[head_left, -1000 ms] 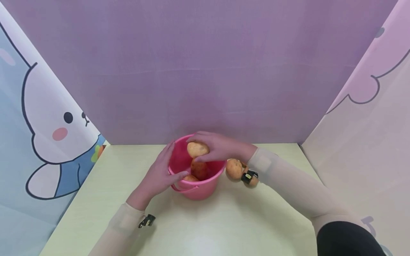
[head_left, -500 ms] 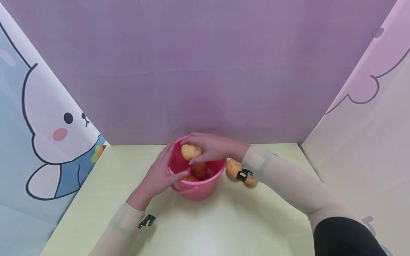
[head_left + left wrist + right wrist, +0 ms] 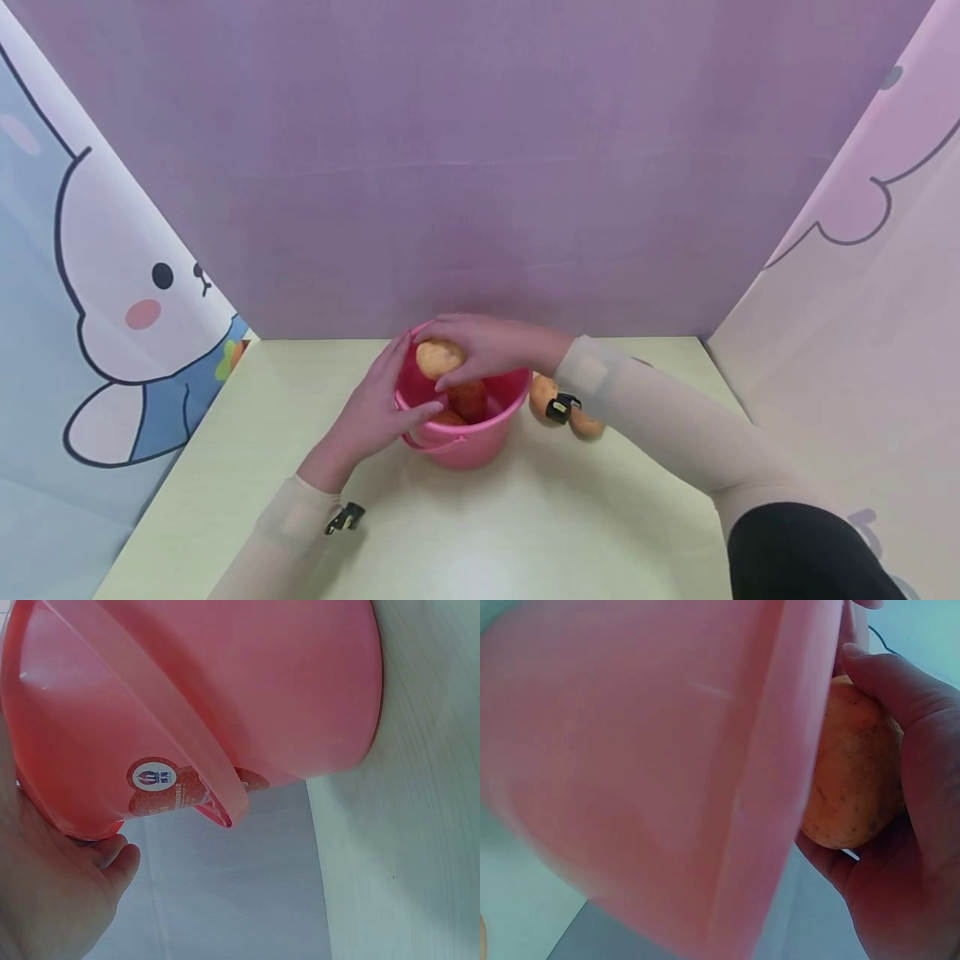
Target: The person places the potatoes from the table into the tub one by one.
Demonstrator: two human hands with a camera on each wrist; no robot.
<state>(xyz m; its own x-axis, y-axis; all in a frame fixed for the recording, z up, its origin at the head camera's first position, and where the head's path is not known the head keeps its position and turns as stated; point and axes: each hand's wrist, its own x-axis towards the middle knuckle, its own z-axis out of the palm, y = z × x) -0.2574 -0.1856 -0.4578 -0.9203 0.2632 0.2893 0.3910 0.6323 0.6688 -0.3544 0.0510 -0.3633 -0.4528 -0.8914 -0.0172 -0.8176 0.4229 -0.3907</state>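
A pink bucket stands on the table, its handle hanging down at the side in the left wrist view. My left hand grips the bucket's left rim, thumb laid over the near edge. Over the bucket's mouth, my right hand holds a potato between thumb and fingers. From the right wrist, that potato appears partly behind the bucket rim. Inside the bucket lie a reddish potato and another potato, partly hidden by the near rim.
Right of the bucket, a potato and another one lie on the table, partly covered by the right wrist camera. A purple backdrop rises behind the pale table, with printed side panels.
My right hand has moved left across the bucket's mouth, carrying the potato towards the left rim. My left hand and the bucket have stayed in place.
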